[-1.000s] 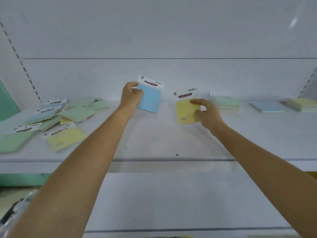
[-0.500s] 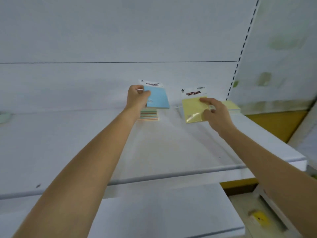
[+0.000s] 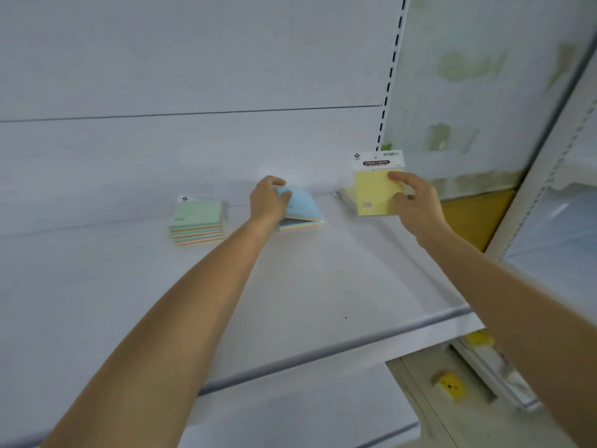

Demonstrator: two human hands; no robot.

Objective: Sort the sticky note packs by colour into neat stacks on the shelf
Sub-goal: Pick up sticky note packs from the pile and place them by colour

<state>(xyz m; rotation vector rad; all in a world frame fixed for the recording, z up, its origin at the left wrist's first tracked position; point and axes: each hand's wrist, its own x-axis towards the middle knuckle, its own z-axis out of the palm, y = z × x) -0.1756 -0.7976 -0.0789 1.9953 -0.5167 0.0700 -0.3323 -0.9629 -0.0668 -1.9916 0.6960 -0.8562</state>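
My left hand point(image 3: 269, 199) grips a blue sticky note pack point(image 3: 301, 206) and holds it tilted on top of the blue stack point(image 3: 298, 224) at the back of the white shelf point(image 3: 307, 279). My right hand point(image 3: 415, 205) holds a yellow sticky note pack point(image 3: 374, 192) upright, its white "STICKY NOTE" header up, just in front of the yellow stack point(image 3: 347, 194), which is mostly hidden behind it. A neat green stack point(image 3: 197, 221) stands to the left of the blue one.
The shelf's front rail point(image 3: 323, 357) runs diagonally below my arms. A slotted upright point(image 3: 389, 76) marks the shelf's right end, with a stained wall and an orange panel point(image 3: 475, 215) beyond. A lower shelf and small yellow items point(image 3: 449, 384) lie below right.
My view has swung to the right end of the shelf. My left hand lowered the blue pack onto the blue stack. My right hand carried the yellow pack up toward the yellow stack.
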